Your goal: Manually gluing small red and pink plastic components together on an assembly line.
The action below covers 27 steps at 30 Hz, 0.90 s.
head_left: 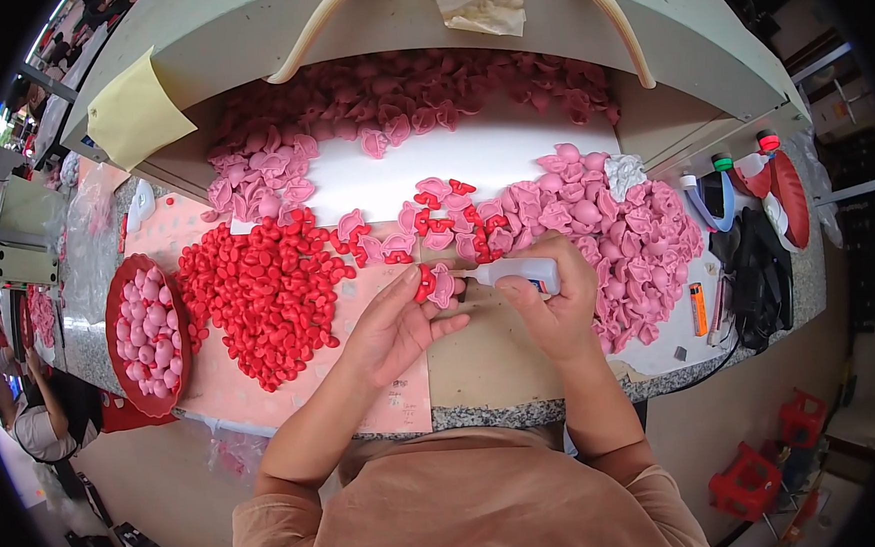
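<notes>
Between thumb and fingertips, my left hand (392,321) pinches a pink moulded piece (444,288) with a small glossy red part (425,283) against it. My right hand (565,311) is wrapped round a small white squeeze bottle (521,270), tipped sideways with its nozzle at the pink piece. Whether the nozzle touches it I cannot tell. Just beyond my hands lie several pink pieces (398,245) with red parts on or beside them. A heap of loose red parts (263,294) lies to the left, and a heap of pink pieces (637,256) to the right.
At far left stands a red bowl (121,338) of round pink pieces. More pink pieces (376,87) fill the space beneath a pale housing (214,52) at the back. An orange lighter (698,308), black straps (762,289) and a tape roll (719,201) lie at right.
</notes>
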Motion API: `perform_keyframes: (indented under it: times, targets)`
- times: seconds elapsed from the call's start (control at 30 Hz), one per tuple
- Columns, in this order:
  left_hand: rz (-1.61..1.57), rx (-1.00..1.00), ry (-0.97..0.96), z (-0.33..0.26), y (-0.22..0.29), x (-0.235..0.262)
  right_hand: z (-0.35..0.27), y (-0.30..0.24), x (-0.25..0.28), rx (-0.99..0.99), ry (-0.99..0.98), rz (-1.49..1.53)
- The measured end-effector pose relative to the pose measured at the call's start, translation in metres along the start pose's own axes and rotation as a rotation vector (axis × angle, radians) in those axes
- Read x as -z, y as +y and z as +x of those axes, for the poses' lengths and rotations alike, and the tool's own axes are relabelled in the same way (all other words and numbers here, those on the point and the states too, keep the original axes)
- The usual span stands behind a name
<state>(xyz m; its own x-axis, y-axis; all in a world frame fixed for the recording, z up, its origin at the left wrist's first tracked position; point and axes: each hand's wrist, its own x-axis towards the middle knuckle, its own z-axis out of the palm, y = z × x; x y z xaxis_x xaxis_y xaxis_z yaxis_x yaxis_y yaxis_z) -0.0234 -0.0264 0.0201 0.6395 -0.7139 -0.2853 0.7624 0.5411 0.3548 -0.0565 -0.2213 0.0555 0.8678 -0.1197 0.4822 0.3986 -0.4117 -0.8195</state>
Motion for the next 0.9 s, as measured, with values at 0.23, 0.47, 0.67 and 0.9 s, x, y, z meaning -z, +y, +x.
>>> perform_keyframes:
  times: [0.23,0.47,0.67,0.9]
  targets:
    - [-0.001,0.009,0.032,0.0001,-0.0006,-0.0003,0.0006,0.0011,0.0015,0.017,-0.014,-0.027]
    - [0.014,0.019,0.059,0.0007,-0.0015,0.0020,0.0002,0.0013,0.0016,0.043,-0.030,-0.074]
    - [0.006,0.039,0.071,0.0006,-0.0001,-0.0002,-0.0001,0.0030,0.0008,0.051,-0.018,-0.058]
    - [0.005,0.027,0.068,-0.0001,-0.0001,-0.0011,0.0013,0.0015,0.0015,0.071,0.020,-0.069]
